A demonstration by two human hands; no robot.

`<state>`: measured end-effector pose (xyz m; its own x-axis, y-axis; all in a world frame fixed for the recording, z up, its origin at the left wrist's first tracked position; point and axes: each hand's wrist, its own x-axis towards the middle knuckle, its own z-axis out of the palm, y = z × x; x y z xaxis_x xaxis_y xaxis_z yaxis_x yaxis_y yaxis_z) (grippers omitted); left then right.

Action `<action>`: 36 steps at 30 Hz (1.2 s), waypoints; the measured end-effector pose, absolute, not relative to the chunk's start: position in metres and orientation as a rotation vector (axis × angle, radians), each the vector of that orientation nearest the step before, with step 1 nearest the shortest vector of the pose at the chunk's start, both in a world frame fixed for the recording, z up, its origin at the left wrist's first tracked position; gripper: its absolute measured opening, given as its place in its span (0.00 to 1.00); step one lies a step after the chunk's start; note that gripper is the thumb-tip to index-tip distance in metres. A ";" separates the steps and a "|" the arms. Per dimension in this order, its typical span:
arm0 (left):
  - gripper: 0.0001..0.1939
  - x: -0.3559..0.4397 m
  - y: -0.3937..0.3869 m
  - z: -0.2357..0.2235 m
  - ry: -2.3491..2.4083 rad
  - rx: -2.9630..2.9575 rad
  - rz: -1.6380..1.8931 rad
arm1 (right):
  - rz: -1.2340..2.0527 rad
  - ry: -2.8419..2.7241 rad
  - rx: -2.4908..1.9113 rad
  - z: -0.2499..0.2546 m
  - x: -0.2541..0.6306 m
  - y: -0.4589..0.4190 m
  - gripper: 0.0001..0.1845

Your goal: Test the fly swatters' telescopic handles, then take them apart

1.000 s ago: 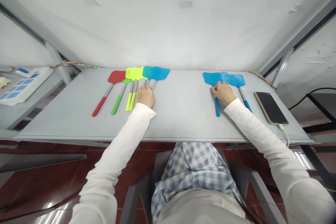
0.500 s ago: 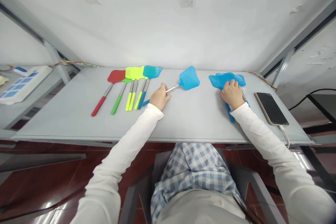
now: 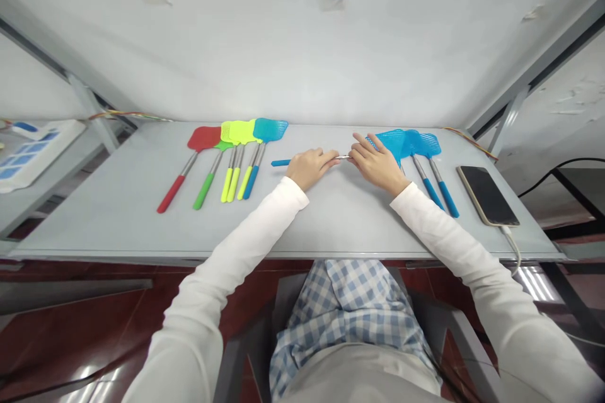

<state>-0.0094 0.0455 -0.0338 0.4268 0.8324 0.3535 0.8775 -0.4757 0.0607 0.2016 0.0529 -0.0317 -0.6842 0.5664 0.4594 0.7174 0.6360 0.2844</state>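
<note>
The left hand (image 3: pixel 307 168) and right hand (image 3: pixel 375 162) pinch the metal shaft of a blue fly swatter (image 3: pixel 280 163), likely steadying it crosswise mid-table (its head seems partly hidden). Rightward, other blue swatters (image 3: pixel 431 145) overlap at their heads, handles apart.

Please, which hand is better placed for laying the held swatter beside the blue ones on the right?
Right, probably: the right hand touches the held swatter and is nearer the blue swatters.

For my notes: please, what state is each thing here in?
Left hand: closed on metal shaft.
Right hand: fingers on same shaft.
Held blue swatter: sideways, head partly hidden.
Left-side swatters: lying down, heads overlapping.
Right-side blue swatters: lying down, heads overlapping.
Phone: face up, screen dark, cable plugged in.
</note>
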 end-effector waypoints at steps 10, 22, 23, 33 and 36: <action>0.21 -0.013 0.048 -0.031 -1.690 -2.622 -0.491 | -0.698 -2.552 -1.136 -0.028 0.208 0.053 0.14; 0.23 -0.055 0.064 -0.019 -1.690 -2.593 -0.474 | -0.730 -2.478 -1.266 -0.016 0.239 0.061 0.15; 0.23 -0.056 0.064 -0.019 -1.683 -2.599 -0.483 | -0.726 -2.485 -1.266 -0.016 0.239 0.061 0.16; 0.22 -0.016 0.053 -0.037 -1.478 -2.652 -0.358 | -0.687 -2.599 -1.121 -0.026 0.223 0.059 0.19; 0.23 -0.018 0.051 -0.041 -1.482 -2.640 -0.286 | -0.621 -2.626 -1.074 -0.026 0.224 0.059 0.21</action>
